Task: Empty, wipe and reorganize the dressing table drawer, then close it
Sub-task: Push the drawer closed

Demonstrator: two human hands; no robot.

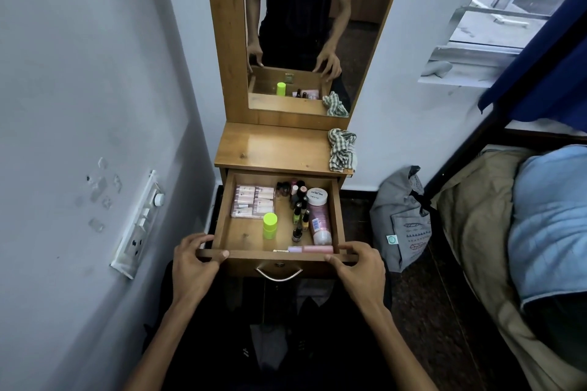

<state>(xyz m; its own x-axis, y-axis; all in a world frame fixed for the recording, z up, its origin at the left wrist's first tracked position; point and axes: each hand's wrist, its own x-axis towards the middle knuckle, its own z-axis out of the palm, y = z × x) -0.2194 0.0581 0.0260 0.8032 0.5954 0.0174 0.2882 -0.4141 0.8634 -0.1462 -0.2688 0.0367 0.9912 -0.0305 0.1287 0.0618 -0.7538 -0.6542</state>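
Observation:
The wooden drawer [244, 236] of the dressing table stands pulled out. My left hand [192, 259] grips the left end of its front panel, thumb on the top edge. My right hand [360, 267] grips the right end the same way. Inside lie a pack of pink-white tubes [253, 201], a neon green bottle [269, 225], several small nail polish bottles [298, 206], a white jar [317, 196], a pink tube [318, 222] and a pink stick [313, 249] along the front. A checked cloth [341, 149] lies bunched on the tabletop's right side.
A metal handle [279, 274] curves below the drawer front. The mirror [305, 25] rises behind the tabletop. A wall with a switch panel [139, 225] stands close on the left. A grey bag [403, 222] sits on the floor to the right, beside a bed [524, 232].

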